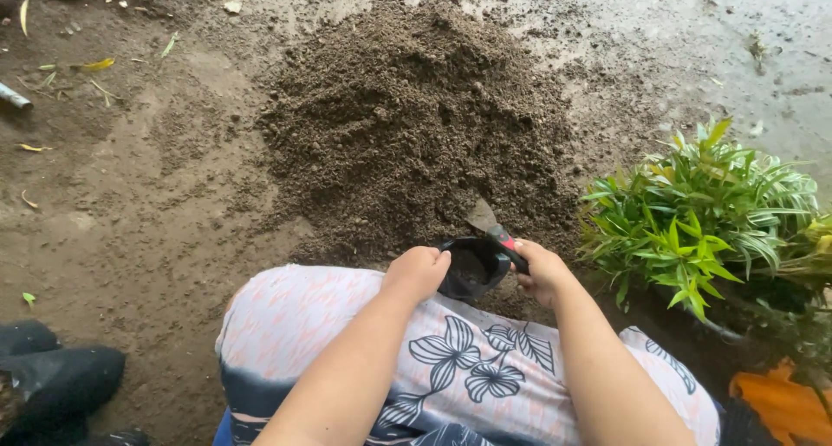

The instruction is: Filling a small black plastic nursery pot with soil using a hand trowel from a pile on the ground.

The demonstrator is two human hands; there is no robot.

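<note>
Head view: trowel [485, 221] blade half-buried in soil [407, 125].

An outdoor garden yard: bare dirt ground [130, 203], a soil heap [407, 125] (dark, loose), leafy plants [702, 212].

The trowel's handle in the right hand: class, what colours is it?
Red and black, on the trowel in the right hand; head view.

Dark brown soil [407, 125] fills the upper centre. The pot [472, 268] is black, the trowel [494, 229] handle red and black. Lower down, pale pink cloth [347, 325] carries navy flower outlines.
</note>
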